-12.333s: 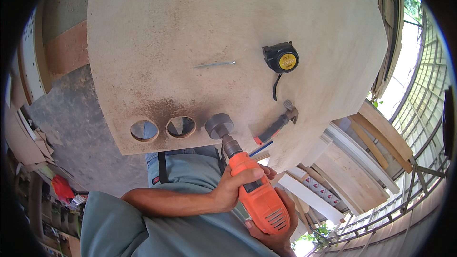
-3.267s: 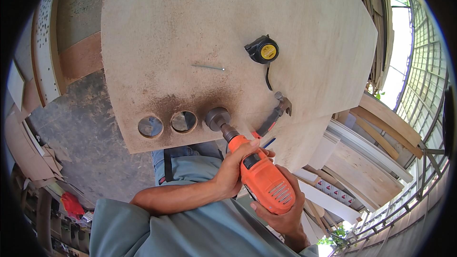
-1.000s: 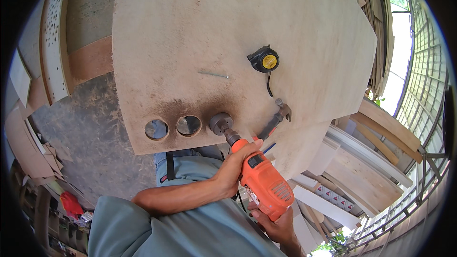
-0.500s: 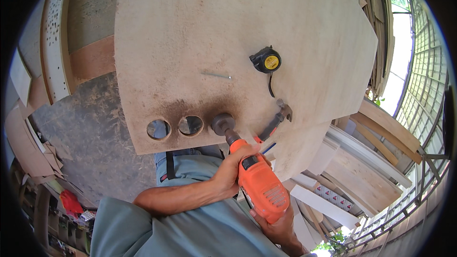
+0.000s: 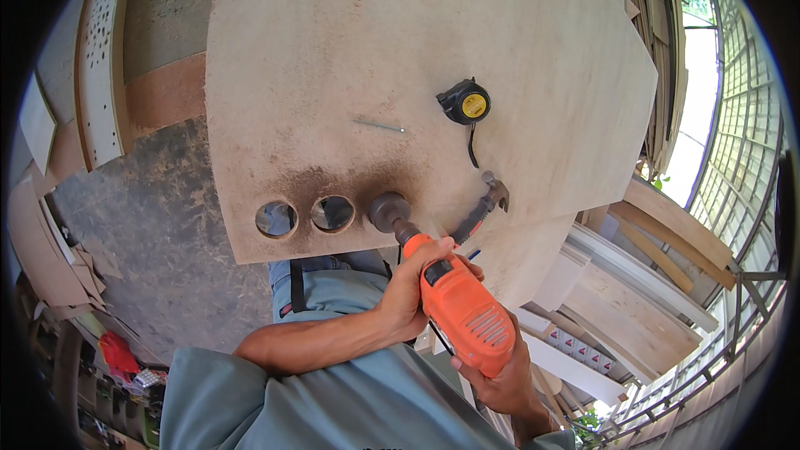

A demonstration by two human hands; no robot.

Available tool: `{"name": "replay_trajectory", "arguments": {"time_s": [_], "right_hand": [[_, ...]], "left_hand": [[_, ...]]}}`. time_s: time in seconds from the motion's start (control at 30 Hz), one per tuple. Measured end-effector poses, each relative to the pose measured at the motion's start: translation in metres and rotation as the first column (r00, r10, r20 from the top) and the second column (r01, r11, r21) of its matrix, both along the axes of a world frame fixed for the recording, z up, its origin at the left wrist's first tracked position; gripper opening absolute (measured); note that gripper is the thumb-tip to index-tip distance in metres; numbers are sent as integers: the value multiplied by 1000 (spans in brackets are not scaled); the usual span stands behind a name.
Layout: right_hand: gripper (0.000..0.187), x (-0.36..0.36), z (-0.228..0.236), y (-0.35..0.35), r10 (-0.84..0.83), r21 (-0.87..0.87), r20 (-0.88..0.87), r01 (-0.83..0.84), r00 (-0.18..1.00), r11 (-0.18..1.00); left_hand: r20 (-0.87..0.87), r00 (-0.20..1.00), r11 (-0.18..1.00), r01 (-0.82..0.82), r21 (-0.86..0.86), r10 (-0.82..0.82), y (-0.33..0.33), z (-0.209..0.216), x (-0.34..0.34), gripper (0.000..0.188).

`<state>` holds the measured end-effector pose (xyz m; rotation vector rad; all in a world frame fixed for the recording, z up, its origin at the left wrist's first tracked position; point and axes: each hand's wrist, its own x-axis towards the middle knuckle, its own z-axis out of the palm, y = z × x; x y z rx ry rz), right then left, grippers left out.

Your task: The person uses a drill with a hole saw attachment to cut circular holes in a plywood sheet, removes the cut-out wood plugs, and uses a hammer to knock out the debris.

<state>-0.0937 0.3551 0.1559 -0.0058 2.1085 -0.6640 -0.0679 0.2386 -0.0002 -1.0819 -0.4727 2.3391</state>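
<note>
Both hands hold an orange power drill [image 5: 468, 317]. My left hand [image 5: 403, 290] wraps the front of its body near the chuck. My right hand [image 5: 510, 377] grips it at the rear, where the handle is mostly hidden. A dark hole saw [image 5: 387, 212] on the drill presses against a pale plywood sheet [image 5: 333, 50] near its near edge; how deep it sits I cannot tell. Two round holes are cut to its left, with dark dust around them. A claw hammer [image 5: 485, 210] lies just right of the drill, its handle end close to my left thumb.
Farther up the sheet lie a black and yellow tape measure [image 5: 465, 103] and a thin metal nail or bolt [image 5: 379, 125]. A blue pencil-like stick [image 5: 474, 255] shows partly beside the drill. Stacked boards [image 5: 625, 292] stand at right; a perforated board [image 5: 102, 58] is at left.
The drill's rear end and my right hand have shifted slightly right and up. The hole saw stays at the same spot on the plywood. The view has moved a little.
</note>
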Motion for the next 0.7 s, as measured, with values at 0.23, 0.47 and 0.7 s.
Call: {"name": "replay_trajectory", "arguments": {"time_s": [0.23,0.47,0.7], "right_hand": [[74,-5,0,1,-54,-15,52,55,997,998],[74,-15,2,-2,10,8,55,-10,998,1000],[75,-22,5,-8,-126,55,152,119,980,991]], "left_hand": [[10,1000,999,0,-49,1,-1,2,-4,41],[10,998,998,-64,16,64,-1,1,-4,40],[-32,997,997,-76,-15,76,2,-1,-2,47]]}}
